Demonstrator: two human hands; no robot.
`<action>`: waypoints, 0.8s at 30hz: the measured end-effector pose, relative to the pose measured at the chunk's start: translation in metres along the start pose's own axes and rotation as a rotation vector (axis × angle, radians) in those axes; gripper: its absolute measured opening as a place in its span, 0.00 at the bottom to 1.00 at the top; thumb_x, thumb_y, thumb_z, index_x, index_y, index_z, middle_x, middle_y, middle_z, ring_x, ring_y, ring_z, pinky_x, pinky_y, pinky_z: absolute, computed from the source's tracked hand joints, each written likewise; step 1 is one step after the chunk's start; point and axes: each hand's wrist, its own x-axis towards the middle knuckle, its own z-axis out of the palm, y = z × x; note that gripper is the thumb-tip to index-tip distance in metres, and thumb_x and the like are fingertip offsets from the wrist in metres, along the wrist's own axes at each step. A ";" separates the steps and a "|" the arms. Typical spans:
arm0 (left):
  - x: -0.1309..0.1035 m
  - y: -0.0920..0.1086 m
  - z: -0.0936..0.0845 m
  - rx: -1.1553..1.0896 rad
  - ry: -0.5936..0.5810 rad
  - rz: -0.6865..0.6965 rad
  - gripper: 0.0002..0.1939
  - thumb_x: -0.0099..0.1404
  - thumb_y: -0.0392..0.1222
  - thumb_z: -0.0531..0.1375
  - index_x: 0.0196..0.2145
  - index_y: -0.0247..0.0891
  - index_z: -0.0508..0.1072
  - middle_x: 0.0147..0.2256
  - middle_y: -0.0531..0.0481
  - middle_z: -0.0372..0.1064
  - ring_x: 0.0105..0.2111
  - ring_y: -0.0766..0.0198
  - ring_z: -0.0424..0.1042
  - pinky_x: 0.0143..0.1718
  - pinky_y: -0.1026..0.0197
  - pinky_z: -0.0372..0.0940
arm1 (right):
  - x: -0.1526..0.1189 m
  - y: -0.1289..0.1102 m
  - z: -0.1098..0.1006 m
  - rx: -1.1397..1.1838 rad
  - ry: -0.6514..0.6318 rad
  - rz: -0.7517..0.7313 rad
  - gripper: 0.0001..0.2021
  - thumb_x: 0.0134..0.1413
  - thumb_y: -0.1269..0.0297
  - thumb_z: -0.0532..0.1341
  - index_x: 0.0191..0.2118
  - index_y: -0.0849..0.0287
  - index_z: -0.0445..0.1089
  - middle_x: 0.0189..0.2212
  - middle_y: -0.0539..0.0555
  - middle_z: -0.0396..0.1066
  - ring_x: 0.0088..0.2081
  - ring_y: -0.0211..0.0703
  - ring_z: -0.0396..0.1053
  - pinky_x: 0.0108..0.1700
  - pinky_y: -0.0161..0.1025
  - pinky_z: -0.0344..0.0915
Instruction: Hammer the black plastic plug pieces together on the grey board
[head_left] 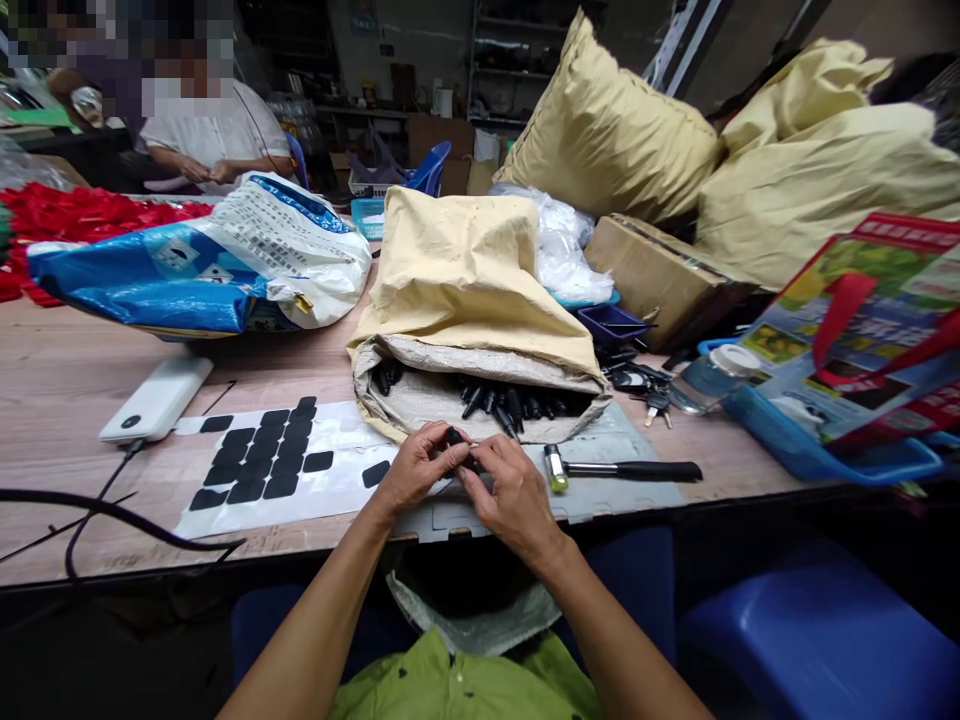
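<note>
My left hand [421, 464] and my right hand [510, 490] meet at the table's front edge. Between their fingertips is a small black part [454, 437], mostly covered by the fingers, so its kind is hidden. Both hands are closed on it. Just beyond them lies a cream sack [465, 260], its mouth facing me, with several black tapered pieces [491, 398] inside. To the right of my right hand rests a hammer [630, 470] with a black handle. Left of my left hand, a white sheet [330, 495] carries rows of black rounded-square stickers [259, 465].
A white power bank [157, 400] with a black cable lies at left, near a blue-and-white bag [247, 260]. On the right are a glass jar [712, 378], keys [658, 402] and a blue basket [832, 450]. An open bag [480, 610] hangs below the edge. Another person [217, 130] sits opposite.
</note>
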 end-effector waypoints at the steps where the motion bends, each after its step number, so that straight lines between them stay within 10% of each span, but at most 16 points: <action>1: 0.000 0.001 0.001 -0.046 -0.001 0.002 0.19 0.70 0.57 0.60 0.41 0.37 0.75 0.36 0.49 0.70 0.37 0.62 0.68 0.41 0.61 0.63 | 0.001 0.000 -0.002 0.023 -0.003 0.000 0.08 0.64 0.62 0.63 0.46 0.55 0.74 0.42 0.56 0.71 0.47 0.50 0.68 0.51 0.45 0.66; 10: -0.001 0.004 0.005 -0.041 -0.048 -0.009 0.18 0.69 0.56 0.61 0.40 0.36 0.73 0.34 0.51 0.70 0.34 0.64 0.67 0.37 0.63 0.62 | 0.022 0.001 -0.021 0.304 0.016 0.069 0.15 0.63 0.62 0.62 0.54 0.54 0.73 0.42 0.54 0.72 0.37 0.40 0.69 0.35 0.36 0.66; 24: 0.000 0.002 0.008 0.384 -0.004 0.146 0.13 0.68 0.48 0.63 0.29 0.38 0.77 0.26 0.53 0.67 0.32 0.62 0.64 0.41 0.58 0.57 | 0.039 0.005 -0.008 0.477 0.015 0.164 0.04 0.57 0.63 0.67 0.35 0.57 0.75 0.31 0.49 0.71 0.34 0.39 0.68 0.36 0.35 0.63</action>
